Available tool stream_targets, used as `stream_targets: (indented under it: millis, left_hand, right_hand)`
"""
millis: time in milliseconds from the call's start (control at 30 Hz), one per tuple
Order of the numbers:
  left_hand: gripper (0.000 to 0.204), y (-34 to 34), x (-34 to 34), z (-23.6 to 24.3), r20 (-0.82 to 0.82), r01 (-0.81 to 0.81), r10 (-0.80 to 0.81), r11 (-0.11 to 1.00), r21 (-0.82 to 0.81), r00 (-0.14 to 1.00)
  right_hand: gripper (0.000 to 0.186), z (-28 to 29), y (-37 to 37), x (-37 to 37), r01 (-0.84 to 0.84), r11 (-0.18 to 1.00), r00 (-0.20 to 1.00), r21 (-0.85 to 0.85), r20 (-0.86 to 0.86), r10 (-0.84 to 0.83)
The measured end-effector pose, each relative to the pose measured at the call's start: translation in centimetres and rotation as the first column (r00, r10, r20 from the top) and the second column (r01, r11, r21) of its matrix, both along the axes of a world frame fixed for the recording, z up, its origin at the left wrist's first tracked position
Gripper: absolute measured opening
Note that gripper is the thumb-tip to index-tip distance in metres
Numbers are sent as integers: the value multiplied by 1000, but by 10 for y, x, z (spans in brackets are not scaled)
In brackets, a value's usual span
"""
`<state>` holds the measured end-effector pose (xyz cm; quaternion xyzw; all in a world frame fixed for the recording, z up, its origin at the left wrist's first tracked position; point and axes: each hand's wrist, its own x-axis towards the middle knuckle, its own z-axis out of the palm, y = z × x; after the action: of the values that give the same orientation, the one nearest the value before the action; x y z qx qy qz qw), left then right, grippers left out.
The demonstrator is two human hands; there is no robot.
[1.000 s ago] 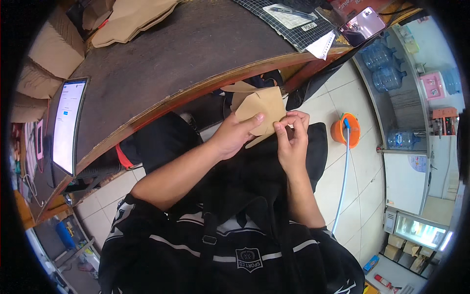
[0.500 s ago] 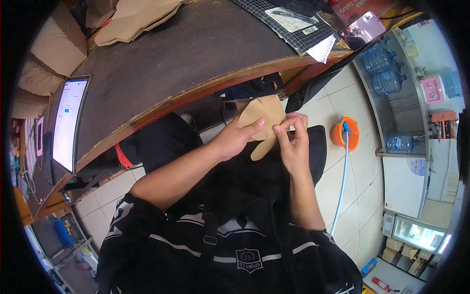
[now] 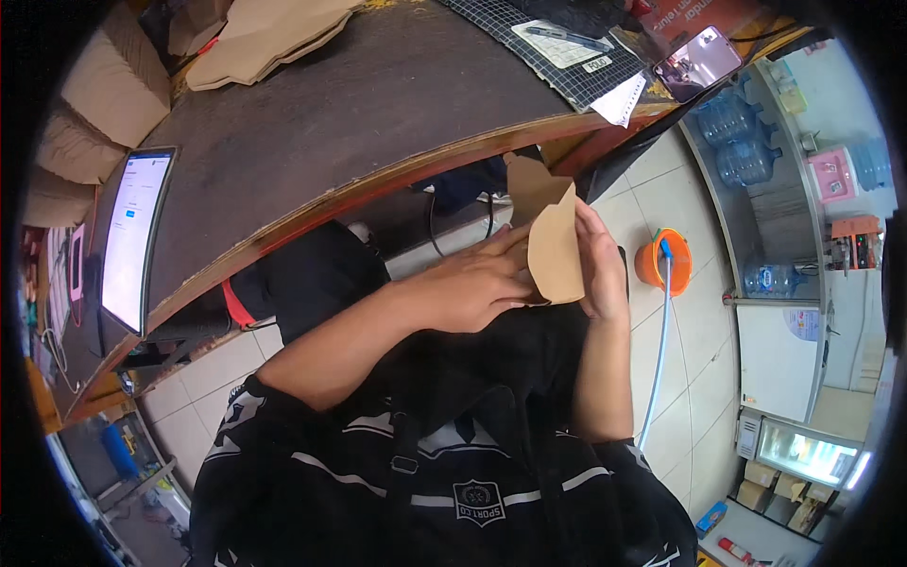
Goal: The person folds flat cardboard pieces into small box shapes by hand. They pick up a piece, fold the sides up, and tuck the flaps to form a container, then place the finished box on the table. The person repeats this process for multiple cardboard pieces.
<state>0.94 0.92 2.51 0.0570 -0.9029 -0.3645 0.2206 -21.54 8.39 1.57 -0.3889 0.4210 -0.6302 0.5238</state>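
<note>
A folded tan cardboard piece is held over my lap, just below the desk edge, its flaps standing up in a box-like shape. My left hand is on its left side, back of the hand upward, fingers pressed into the fold and partly hidden by it. My right hand grips the piece from the right, fingers curled up along the outer panel.
The wooden desk carries flat cardboard pieces, a tablet-like screen, a cutting mat and a phone. An orange bucket with a long blue handle stands on the tiled floor, beside shelves with water jugs.
The cardboard was flatter and is now bent upright, shifted right and lower. My left hand has rolled over to show its back; my right hand has moved right, behind the outer panel.
</note>
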Motion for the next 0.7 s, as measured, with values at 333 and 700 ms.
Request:
stream_targets:
  millis: [333,700]
  left_hand:
    - [59,-23,15,3,-37,212,-211,922,323,977]
    - [35,4,-15,-20,-12,21,440,-17,1000,898]
  right_hand:
    - [14,-4,6,7,208,974,962,-93,-159,-221]
    - [20,8,19,39,-9,910,316,-414,-865,-390]
